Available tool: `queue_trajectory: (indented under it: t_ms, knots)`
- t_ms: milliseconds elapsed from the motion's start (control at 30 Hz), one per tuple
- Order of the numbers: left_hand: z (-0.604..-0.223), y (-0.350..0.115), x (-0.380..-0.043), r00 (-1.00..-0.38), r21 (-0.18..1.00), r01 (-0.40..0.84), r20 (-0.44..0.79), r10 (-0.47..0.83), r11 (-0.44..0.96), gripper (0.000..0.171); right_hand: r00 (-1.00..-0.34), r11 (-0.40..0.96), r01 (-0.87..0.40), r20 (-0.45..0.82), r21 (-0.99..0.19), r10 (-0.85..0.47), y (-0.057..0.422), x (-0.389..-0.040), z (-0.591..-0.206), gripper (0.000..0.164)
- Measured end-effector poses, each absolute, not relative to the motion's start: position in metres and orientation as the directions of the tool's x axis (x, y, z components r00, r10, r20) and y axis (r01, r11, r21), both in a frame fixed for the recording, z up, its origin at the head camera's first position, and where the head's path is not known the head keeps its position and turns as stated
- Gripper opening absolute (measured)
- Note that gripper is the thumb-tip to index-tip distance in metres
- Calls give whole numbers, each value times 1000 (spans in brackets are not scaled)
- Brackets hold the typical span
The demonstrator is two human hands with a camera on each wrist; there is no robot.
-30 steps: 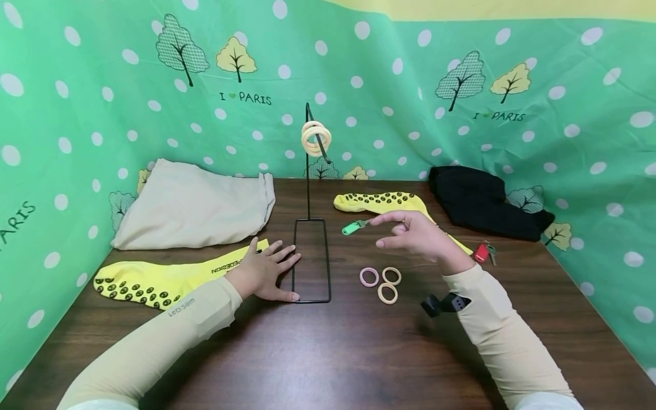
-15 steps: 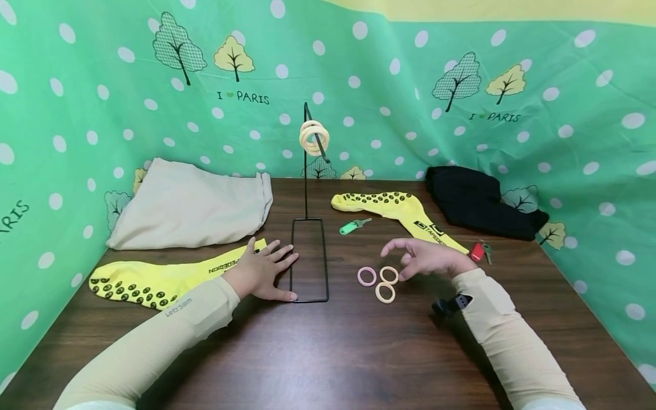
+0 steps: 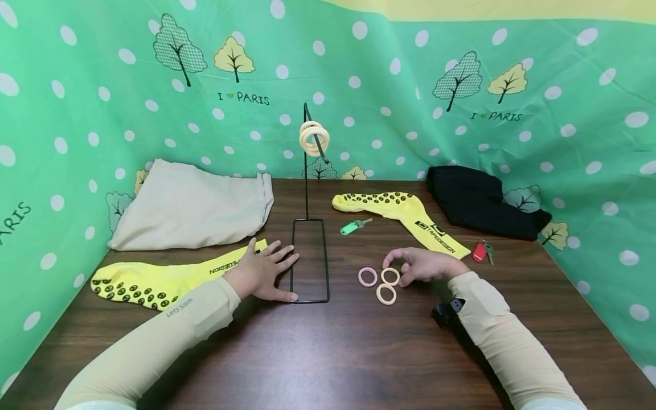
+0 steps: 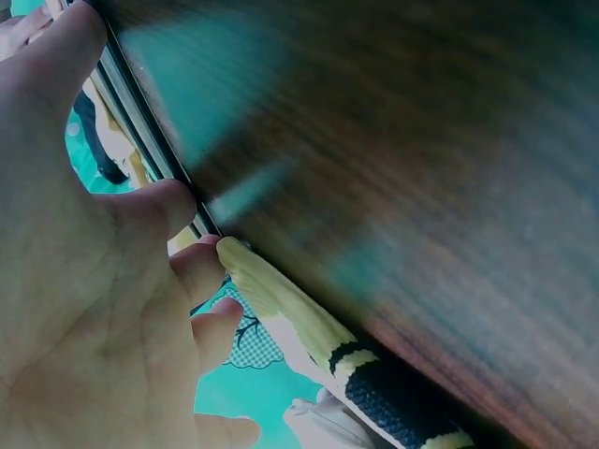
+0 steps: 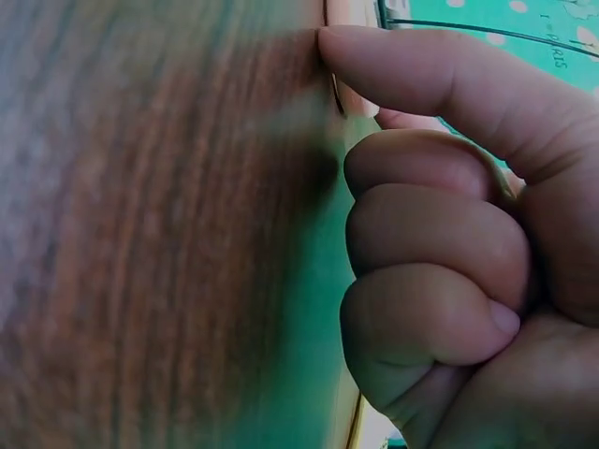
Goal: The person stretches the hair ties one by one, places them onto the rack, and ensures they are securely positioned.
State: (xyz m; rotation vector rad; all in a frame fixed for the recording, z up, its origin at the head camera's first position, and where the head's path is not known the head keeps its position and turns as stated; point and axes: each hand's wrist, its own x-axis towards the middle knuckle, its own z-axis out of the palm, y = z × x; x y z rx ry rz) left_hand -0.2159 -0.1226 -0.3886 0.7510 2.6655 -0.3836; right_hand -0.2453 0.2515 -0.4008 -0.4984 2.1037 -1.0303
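Observation:
My left hand [image 3: 261, 274] lies with fingers spread, its thumb and fingertips on the left bar of a black wire stand's [image 3: 306, 193] rectangular base. My right hand [image 3: 422, 265] is down at a pale wooden ring [image 3: 382, 279], index finger and thumb curled about its edge; the other fingers are folded in, as the right wrist view shows. Beside that ring lie a pink ring [image 3: 360, 278] and another wooden ring [image 3: 386, 303]. A few pale rings [image 3: 303, 142] hang on the stand's top arm.
A yellow sock [image 3: 138, 279] lies partly behind my left hand, a second yellow sock [image 3: 400, 209] behind the right. Green-tagged key [image 3: 351, 228], red-tagged key [image 3: 479, 251], black cloth [image 3: 466, 196] and beige cloth [image 3: 195, 208] lie around. A green curtain [image 3: 359, 85] surrounds the table.
My right hand has come back from near the green-tagged key and lowered to the wooden ring, its index finger and thumb closing about it. My left hand has stayed on the stand's base.

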Motion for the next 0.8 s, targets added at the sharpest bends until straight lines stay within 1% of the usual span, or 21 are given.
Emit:
queue_trajectory:
  t_ms: [200, 333, 533, 800]
  knots:
    - [-388, -122, -216, -801, -169, 545, -392, 452, 821, 96, -685, 596, -71, -395, -800, -612, 249, -245, -402, 37]
    - [-389, -122, -215, -800, -169, 548, -390, 455, 819, 96, -709, 578, -101, -349, -810, -613, 246, -243, -402, 35]
    - [-391, -121, -216, -803, -186, 547, -393, 449, 816, 97, -747, 541, -130, -277, -831, -605, 233, -238, -392, 34]
    - [-389, -120, -214, -810, -197, 539, -388, 439, 819, 97, -766, 485, -267, -122, -833, -631, 200, -231, -367, 32]
